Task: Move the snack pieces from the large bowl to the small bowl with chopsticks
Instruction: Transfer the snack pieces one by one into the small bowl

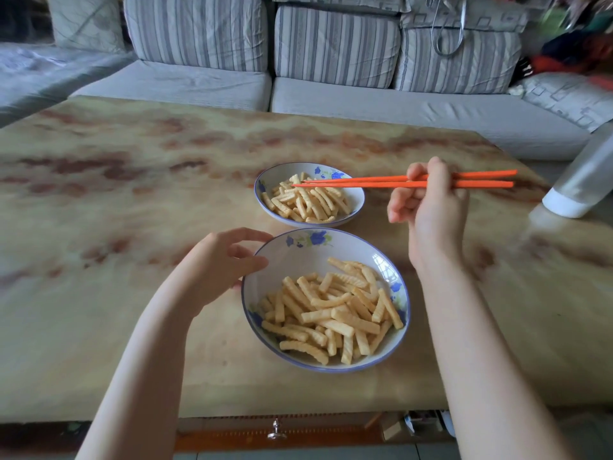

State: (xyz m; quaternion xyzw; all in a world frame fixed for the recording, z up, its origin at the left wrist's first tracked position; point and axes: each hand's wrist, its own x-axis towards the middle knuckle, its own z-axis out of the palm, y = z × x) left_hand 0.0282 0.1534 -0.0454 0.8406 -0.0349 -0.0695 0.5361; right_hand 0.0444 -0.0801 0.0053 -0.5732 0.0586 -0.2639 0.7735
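Right hand: you are pinching the chopsticks (365,182) in your right hand (431,207), thumb and curled fingers wrapping the pair past mid-length; the hand is hovering right of the small bowl (278,175), apart from it.
Chopsticks: they are pointing left, nearly level; the tips are lying close together over the small bowl; whether they are pinching anything cannot be told.
Left hand: your left hand (215,260) is resting at the left rim of the large bowl (298,260), fingers loosely spread and gently bent, thumb tip touching the rim.
Pieces: the pieces (331,313) are piling in the large bowl's near and right part, just right of your left hand and below your right wrist; more of them are heaping in the small bowl.
Bowls: the large bowl is sitting nearest you on the table (132,194); the small bowl is sitting just beyond it.
Surroundings: a bottle (583,180) is standing at the table's right edge; a sofa (331,101) is running behind.
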